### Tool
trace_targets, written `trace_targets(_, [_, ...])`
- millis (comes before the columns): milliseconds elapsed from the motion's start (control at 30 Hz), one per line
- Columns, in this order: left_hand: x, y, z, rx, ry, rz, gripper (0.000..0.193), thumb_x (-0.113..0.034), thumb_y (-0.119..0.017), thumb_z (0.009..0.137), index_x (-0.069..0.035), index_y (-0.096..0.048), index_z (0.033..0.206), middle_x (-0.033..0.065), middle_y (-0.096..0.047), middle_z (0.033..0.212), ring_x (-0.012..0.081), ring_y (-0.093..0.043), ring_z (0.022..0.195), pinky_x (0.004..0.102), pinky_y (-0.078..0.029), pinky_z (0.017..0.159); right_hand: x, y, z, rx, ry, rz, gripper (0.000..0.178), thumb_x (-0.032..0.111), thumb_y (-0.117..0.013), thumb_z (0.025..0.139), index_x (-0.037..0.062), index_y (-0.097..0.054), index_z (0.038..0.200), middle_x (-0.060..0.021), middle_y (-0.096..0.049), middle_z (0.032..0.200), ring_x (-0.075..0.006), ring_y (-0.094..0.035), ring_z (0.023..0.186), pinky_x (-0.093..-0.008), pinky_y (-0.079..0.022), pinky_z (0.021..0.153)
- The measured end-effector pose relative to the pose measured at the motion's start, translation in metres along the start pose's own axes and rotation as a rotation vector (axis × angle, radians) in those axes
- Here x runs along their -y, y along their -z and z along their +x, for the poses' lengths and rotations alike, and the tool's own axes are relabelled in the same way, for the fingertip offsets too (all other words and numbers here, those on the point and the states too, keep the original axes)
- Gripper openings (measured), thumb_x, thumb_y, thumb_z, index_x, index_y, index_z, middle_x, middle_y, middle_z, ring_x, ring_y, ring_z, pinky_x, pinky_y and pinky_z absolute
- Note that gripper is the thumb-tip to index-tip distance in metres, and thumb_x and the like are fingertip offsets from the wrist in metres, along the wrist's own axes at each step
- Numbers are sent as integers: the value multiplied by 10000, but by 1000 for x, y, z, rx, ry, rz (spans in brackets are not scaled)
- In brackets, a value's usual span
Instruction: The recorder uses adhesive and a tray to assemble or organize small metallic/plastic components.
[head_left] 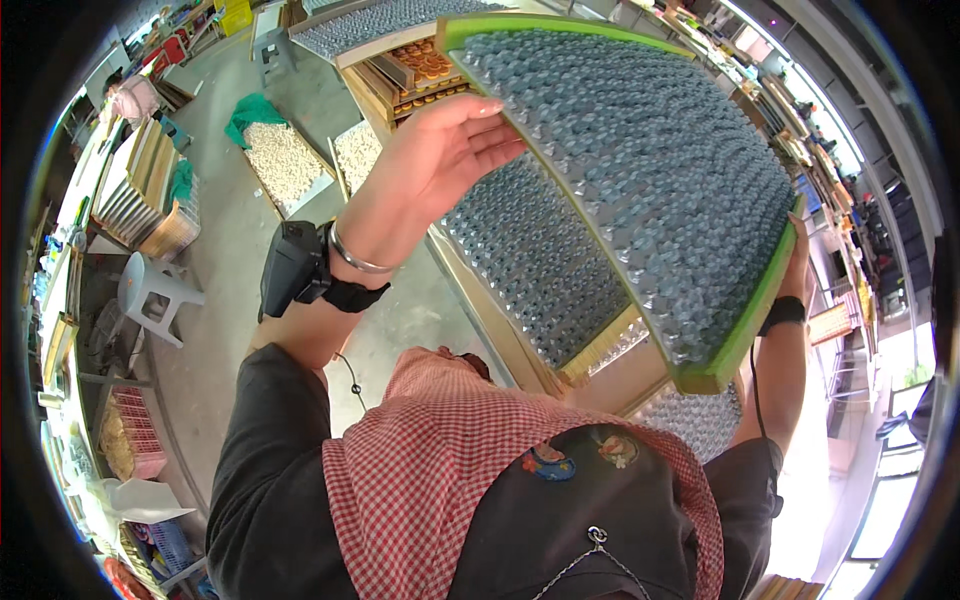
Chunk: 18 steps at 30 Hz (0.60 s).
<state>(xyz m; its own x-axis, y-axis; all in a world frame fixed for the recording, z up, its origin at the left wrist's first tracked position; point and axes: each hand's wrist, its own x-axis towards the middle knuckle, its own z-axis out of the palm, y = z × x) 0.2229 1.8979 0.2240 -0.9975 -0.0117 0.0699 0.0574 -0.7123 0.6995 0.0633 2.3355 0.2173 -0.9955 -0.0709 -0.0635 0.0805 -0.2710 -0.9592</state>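
Observation:
A large tray with green edges (702,378) is held up at a tilt in front of me. Dense rows of small, shiny blue-grey pieces (650,170) cover its face; I cannot tell what they are. My left hand (435,150) is at its left edge, the thumb above and the fingers curled behind the rim. Along the opposite edge, my right hand (798,245) grips the green side, its fingers mostly hidden. Below the raised tray lies another panel of similar pieces (530,260), partly covered from view.
Wooden trays with round orange pieces (425,62) sit behind. On the floor at left are a tray of cream-coloured pieces (285,165), a pale plastic stool (152,295) and stacked boards (140,190). Far left, a person (135,98) is at a bench. Shelving lines the right side.

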Motion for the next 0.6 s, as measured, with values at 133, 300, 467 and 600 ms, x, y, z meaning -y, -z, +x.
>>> trace_targets(133, [-10,-24,-10,182,-13,0,315,-132,-506,860,61,-494,1109,179,-531,1164,286,-493,1111,414,-345,1034,45,2,-40,-80,34,-99,526,419,-492,804,67,-508,1194,-95,-560,1110,-253,-553,972,-369,-449,829])
trace_targets(300, [-19,-54,-52,225,-64,-18,334,-134,-511,858,63,-489,1126,190,-526,1179,295,-488,1120,412,-342,1037,76,15,-95,-51,65,-130,525,435,-499,806,78,-503,1191,-99,-545,1117,-250,-543,977,-372,-442,842])
trace_targets(467, [-17,-68,-124,114,-88,-127,98,-91,-573,811,-28,-548,882,96,-584,941,231,-556,900,381,-451,845,73,37,-147,119,364,-276,334,259,-425,912,103,-469,1204,-112,-492,1202,-228,-531,1038,-374,-459,877])
trace_targets(600, [-9,-67,-195,25,-93,-162,171,-121,-588,806,-60,-544,960,59,-574,942,228,-536,950,403,-439,859,68,41,-165,193,279,-112,372,184,-479,862,68,-463,1215,-102,-504,1211,-221,-516,1070,-359,-428,912])
